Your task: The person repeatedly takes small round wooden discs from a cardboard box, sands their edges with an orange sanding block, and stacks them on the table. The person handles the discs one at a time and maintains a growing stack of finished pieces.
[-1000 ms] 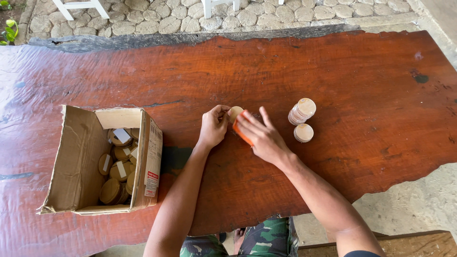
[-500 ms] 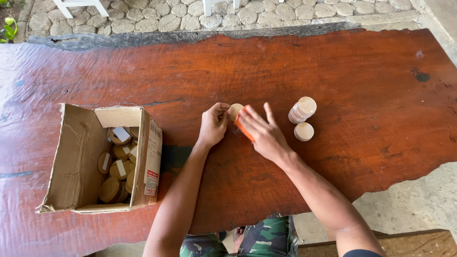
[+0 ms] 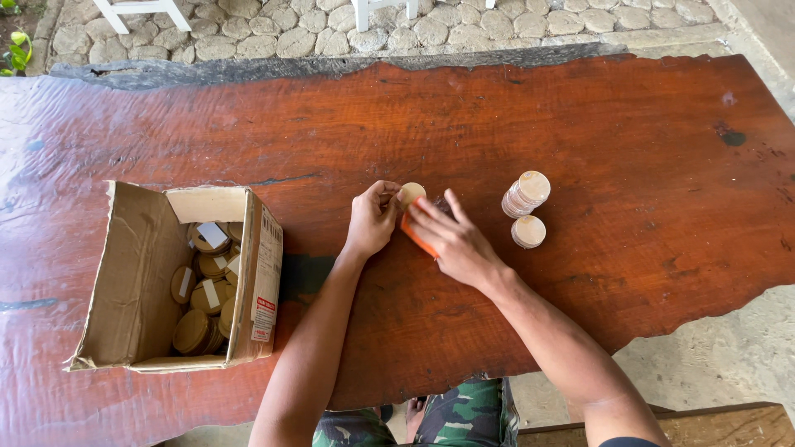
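My left hand [image 3: 373,218] pinches a small round wooden disc [image 3: 411,192] upright at the middle of the red-brown wooden table [image 3: 629,124]. My right hand [image 3: 454,240] presses an orange flat block [image 3: 418,238], like a sanding pad, against the disc's side. Just right of my hands stand two short stacks of similar discs: a taller leaning stack [image 3: 525,194] and a lower one [image 3: 528,232].
An open cardboard box [image 3: 132,281] on the table's left holds several more wooden discs [image 3: 205,290], some with white tape. Beyond the far table edge lie cobblestone ground [image 3: 464,29] and white furniture legs [image 3: 137,12]. My camouflage trousers [image 3: 464,418] show below the near edge.
My right hand with the orange block has shifted slightly against the disc; the left hand keeps its hold. The stacks and box have not moved.
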